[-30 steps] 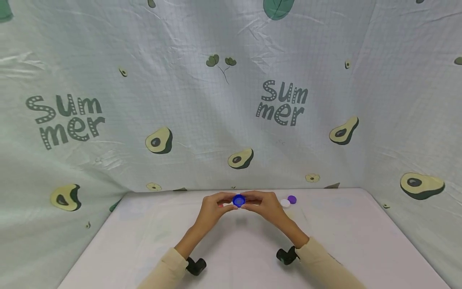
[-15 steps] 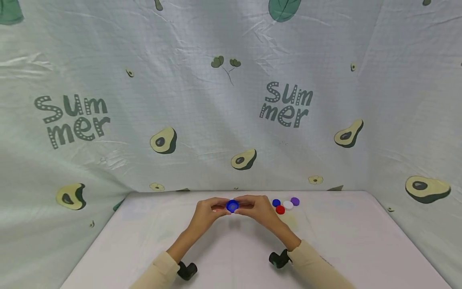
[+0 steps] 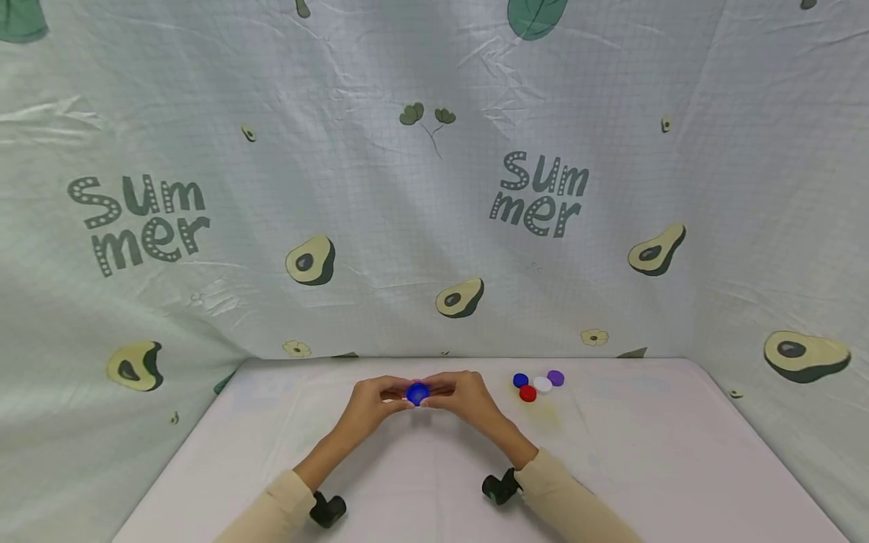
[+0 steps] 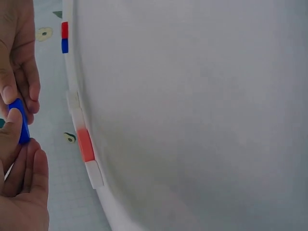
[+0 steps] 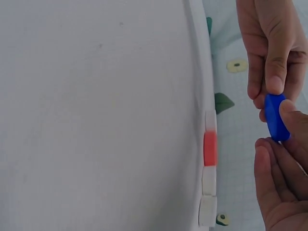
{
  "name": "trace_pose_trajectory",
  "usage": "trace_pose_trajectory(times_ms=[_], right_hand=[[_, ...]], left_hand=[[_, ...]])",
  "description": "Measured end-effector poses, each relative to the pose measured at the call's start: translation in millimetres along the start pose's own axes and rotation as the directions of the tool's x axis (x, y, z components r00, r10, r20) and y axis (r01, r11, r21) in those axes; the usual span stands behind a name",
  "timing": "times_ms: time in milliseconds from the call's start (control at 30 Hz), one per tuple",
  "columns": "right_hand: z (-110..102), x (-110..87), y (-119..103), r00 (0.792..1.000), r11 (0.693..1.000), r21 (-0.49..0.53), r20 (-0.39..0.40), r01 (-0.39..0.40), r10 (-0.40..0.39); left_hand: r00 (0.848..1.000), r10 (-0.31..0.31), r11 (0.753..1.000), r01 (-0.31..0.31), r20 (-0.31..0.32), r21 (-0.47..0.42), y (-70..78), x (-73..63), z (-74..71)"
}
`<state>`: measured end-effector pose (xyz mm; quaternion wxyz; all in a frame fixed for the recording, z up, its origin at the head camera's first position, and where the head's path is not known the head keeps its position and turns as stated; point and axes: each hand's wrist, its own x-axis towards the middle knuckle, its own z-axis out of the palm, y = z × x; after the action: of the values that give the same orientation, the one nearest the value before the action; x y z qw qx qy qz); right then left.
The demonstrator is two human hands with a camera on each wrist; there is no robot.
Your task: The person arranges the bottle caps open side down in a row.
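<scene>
A round blue bottle cap (image 3: pixel 417 394) is held up over the far part of the table, its hollow, rimmed face toward the head camera. My left hand (image 3: pixel 365 411) pinches its left side between thumb and fingers. From the right, the fingertips and thumb of my right hand (image 3: pixel 468 400) pinch the same cap. Both wrist views show the blue cap (image 4: pixel 21 126) edge-on between the two hands. Behind the hands lie an orange-red piece (image 4: pixel 85 144) and white pieces (image 5: pixel 209 180) in a row, mostly hidden in the head view.
Right of the hands, a blue cap (image 3: pixel 520 380), a red cap (image 3: pixel 527 393), a white cap (image 3: pixel 542 385) and a purple cap (image 3: pixel 556 378) lie grouped on the white table (image 3: pixel 645 452). A printed curtain (image 3: pixel 380 226) hangs behind the table's far edge.
Both hands have moved left and slightly toward the person, carrying the blue cap between them. The blue and red caps on the right have come out from behind the right hand.
</scene>
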<state>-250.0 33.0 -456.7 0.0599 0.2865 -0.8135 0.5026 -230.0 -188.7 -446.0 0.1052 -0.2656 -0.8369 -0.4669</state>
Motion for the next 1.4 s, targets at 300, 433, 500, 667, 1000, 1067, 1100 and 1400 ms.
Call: trace_pose_trajectory(times_ms=[300, 433, 500, 667, 1000, 1067, 1100, 1400], right_hand=[[22.3, 8.0, 3.7, 0.995, 0.991, -0.096, 0.028, -0.091, 0.094], [31.9, 11.3, 3.7, 0.989, 0.988, -0.083, 0.048, -0.133, 0.137], [35.7, 12.2, 3.4, 0.988, 0.987, -0.079, 0.046, -0.143, 0.146], [43.5, 16.5, 1.8, 0.987, 0.984, -0.089, 0.028, -0.153, 0.156], [55.9, 29.3, -1.5, 0.982, 0.974, -0.128, 0.002, -0.185, 0.187], [57.9, 31.0, -1.7, 0.980, 0.970, -0.139, -0.002, -0.198, 0.200], [58.8, 31.9, -1.5, 0.979, 0.969, -0.145, -0.005, -0.202, 0.203], [62.6, 34.1, -4.3, 0.972, 0.965, -0.120, -0.030, -0.234, 0.232]], left_hand=[[0.992, -0.106, 0.994, 0.106, 0.068, -0.001, -22.6, -4.7, -9.4], [0.984, -0.135, 0.991, 0.135, 0.112, 0.013, -30.5, -6.8, -15.7], [0.981, -0.138, 0.990, 0.136, 0.132, 0.026, -33.4, -7.3, -18.0], [0.973, -0.167, 0.985, 0.159, 0.159, 0.062, -37.7, -5.9, -22.3], [0.968, -0.182, 0.982, 0.169, 0.173, 0.088, -35.5, 1.0, -30.3], [0.967, -0.183, 0.981, 0.168, 0.175, 0.101, -35.4, 1.4, -30.9], [0.967, -0.189, 0.979, 0.172, 0.172, 0.109, -35.6, 1.6, -31.0], [0.952, -0.263, 0.961, 0.242, 0.156, 0.136, -37.4, 3.1, -30.0]])
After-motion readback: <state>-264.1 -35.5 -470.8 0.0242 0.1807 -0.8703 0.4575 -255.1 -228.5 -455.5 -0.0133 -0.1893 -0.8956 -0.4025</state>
